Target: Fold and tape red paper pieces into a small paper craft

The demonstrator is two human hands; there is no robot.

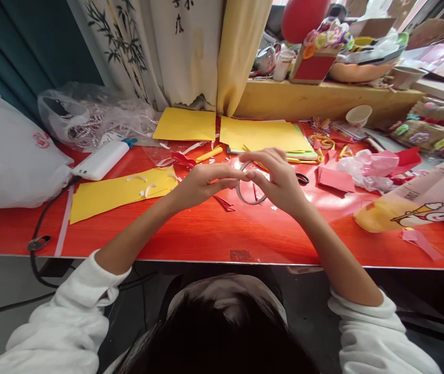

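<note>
My right hand (282,179) holds a thin, pale grey ring (239,193), which looks like a narrow roll of tape, tilted up above the red table. Its fingers curve over the top and side of the ring. My left hand (211,177) comes in from the left, thumb and fingers pinched together, tips meeting the right thumb at the ring's near side. Whatever lies between the left fingertips is too small to make out. Under the hands lie folded red paper scraps (225,203). Black scissor handles (303,178) show just beyond the right hand.
A yellow paper strip (112,196) with white curls lies left, near a white power bank (103,160) and plastic bag (11,150). Yellow sheets (264,134) are stacked behind. At right are red paper (336,179), crumpled tissue and a leaning drink cup (412,208).
</note>
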